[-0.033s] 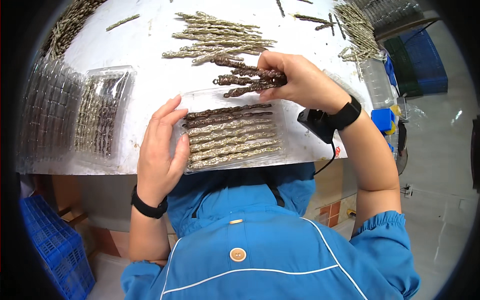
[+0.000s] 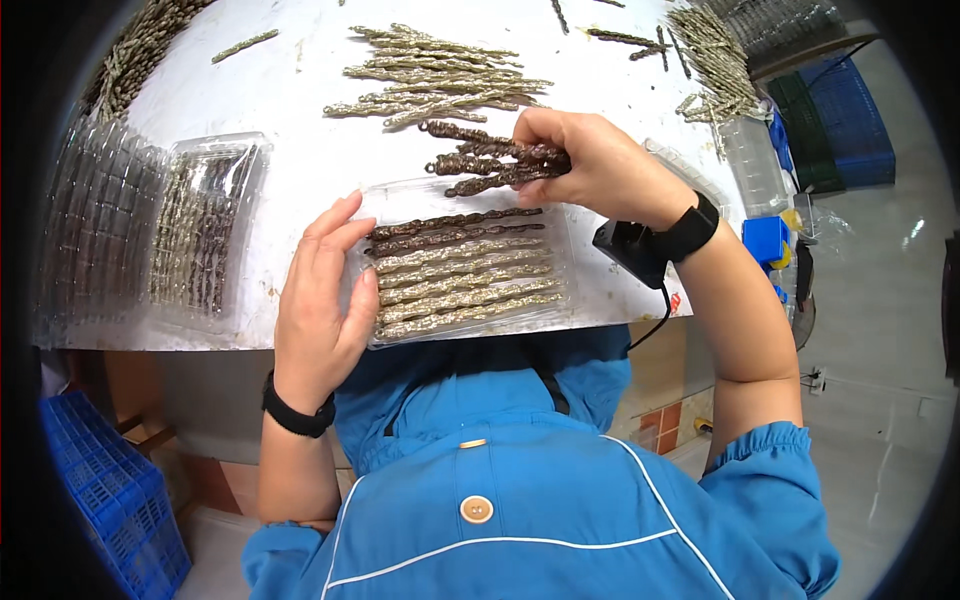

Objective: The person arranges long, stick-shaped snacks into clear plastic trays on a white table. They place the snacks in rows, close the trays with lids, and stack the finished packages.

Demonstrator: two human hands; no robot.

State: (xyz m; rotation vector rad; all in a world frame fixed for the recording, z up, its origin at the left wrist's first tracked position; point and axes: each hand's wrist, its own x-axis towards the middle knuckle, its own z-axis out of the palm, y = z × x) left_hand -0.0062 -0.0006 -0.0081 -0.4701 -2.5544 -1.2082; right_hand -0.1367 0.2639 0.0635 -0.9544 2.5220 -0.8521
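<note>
My right hand (image 2: 600,165) is closed round a bunch of several dark brown twisted sticks (image 2: 490,162), held above the far side of a clear plastic tray (image 2: 562,265). Their looped ends point left. In the tray, two dark brown twisted sticks (image 2: 455,228) lie in the far rows. Several pale gold twisted sticks (image 2: 465,285) fill the nearer rows. My left hand (image 2: 322,300) rests against the tray's left edge, fingers stretched out and apart, thumb at the rim.
Beyond the tray lies a heap of gold sticks (image 2: 430,75). At the left stand a filled clear box (image 2: 205,225) and a row of stacked clear trays (image 2: 95,225). A black device with a cable (image 2: 630,255) sits under my right wrist. More sticks (image 2: 715,65) lie at the far right.
My right hand and the dark brown sticks have shifted very slightly to the left. The left hand and the tray stay where they were.
</note>
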